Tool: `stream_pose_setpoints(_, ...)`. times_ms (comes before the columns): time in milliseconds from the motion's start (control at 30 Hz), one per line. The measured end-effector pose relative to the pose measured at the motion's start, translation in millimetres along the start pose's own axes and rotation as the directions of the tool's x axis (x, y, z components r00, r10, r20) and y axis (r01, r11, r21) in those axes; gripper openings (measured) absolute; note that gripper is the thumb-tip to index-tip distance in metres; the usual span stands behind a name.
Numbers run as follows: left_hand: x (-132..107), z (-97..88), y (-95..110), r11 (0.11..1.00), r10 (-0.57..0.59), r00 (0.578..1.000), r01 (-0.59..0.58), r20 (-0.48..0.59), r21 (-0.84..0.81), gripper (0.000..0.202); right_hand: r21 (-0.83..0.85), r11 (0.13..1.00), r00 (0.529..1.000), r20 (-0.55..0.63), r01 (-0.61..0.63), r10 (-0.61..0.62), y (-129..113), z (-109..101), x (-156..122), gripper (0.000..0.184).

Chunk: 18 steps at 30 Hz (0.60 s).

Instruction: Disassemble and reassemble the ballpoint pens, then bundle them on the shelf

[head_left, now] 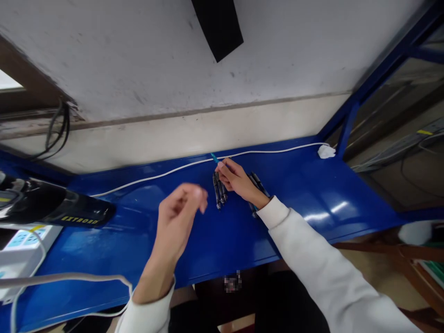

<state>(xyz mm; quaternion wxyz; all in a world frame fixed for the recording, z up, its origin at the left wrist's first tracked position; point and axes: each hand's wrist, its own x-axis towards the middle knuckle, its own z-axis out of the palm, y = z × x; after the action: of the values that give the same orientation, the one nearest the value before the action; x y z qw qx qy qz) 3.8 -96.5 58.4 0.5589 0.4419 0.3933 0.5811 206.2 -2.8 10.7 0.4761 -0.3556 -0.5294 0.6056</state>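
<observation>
My right hand [236, 178] reaches across the blue shelf [312, 199] and pinches a thin teal-tipped pen [214, 158] near the white cable. Just left of its fingers lies a small bunch of dark pens [219, 189]; more dark pens [258, 184] show partly from under the hand and wrist. My left hand [180, 217] hovers above the shelf in front of the bunch, fingers loosely curled and blurred, with nothing visible in it.
A white cable [156, 175] runs along the back of the shelf to a white plug [326, 151]. A black device with yellow lettering [69, 210] and a white power strip [24, 243] sit at the left. A blue frame post [347, 129] rises at the right.
</observation>
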Motion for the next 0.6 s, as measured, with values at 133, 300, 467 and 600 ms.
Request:
stream_pose_setpoints(133, 60, 15.1, -29, 0.997, -0.031, 0.995, 0.023, -0.096, -0.08, 0.031, 0.02, 0.999, 1.0, 0.0, -0.026, 0.026, -2, 0, 0, 0.058)
stream_pose_setpoints(300, 99, 19.2, -55, 0.984, -0.044, 0.982, 0.075, 0.185, -0.163, 0.04, 0.041, 0.997, 0.998, 0.0, -0.066, 0.066, -2, 0, -1, 0.058)
stream_pose_setpoints(467, 103, 11.0, -64, 0.984, 0.036, 0.998, -0.028, 0.042, -0.177, 0.029, -0.246, 0.963, 0.994, 0.002, 0.108, -0.111, 0, 0, 0, 0.052)
stream_pose_setpoints(600, 106, -2.0, -67, 0.977, 0.055, 0.995, -0.072, -0.088, -0.202, 0.036, -0.558, 0.788, 0.96, 0.065, 0.261, -0.272, 6, -4, 1, 0.042)
